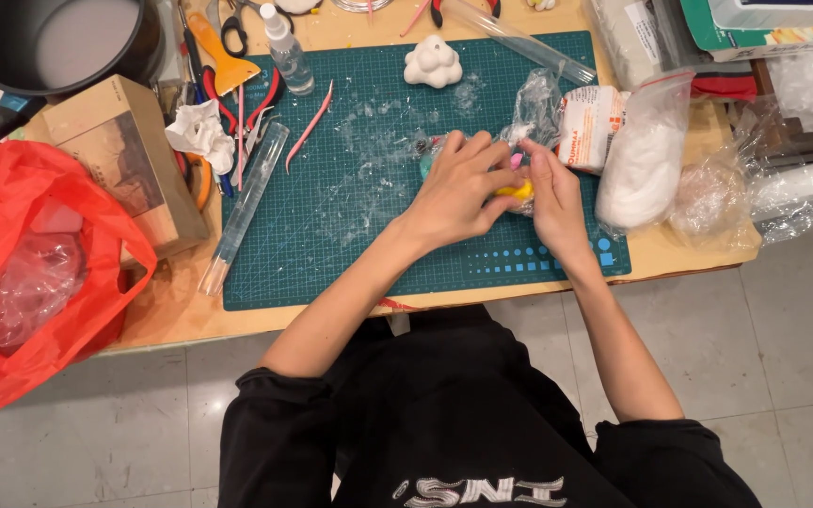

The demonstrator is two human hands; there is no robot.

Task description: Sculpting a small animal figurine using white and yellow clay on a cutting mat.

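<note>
My left hand [460, 188] and my right hand [554, 200] meet over the right half of a green cutting mat [331, 226]. Between their fingers is a small lump of yellow clay [518, 192], pinched from both sides. A bit of pink shows just above the lump, partly hidden by the fingers. A crumpled clear plastic wrap [535, 105] lies just beyond my hands. A white lumpy clay figure [433, 63] stands at the mat's far edge.
A clear acrylic rod [245, 205], pink modelling tool [310, 125], spray bottle [288, 52], orange scraper [221, 52] and scissors lie at left. A cardboard box [124, 150], red plastic bag [39, 273] and dark pot [49, 42] crowd the left. Bags of white material [646, 155] sit right.
</note>
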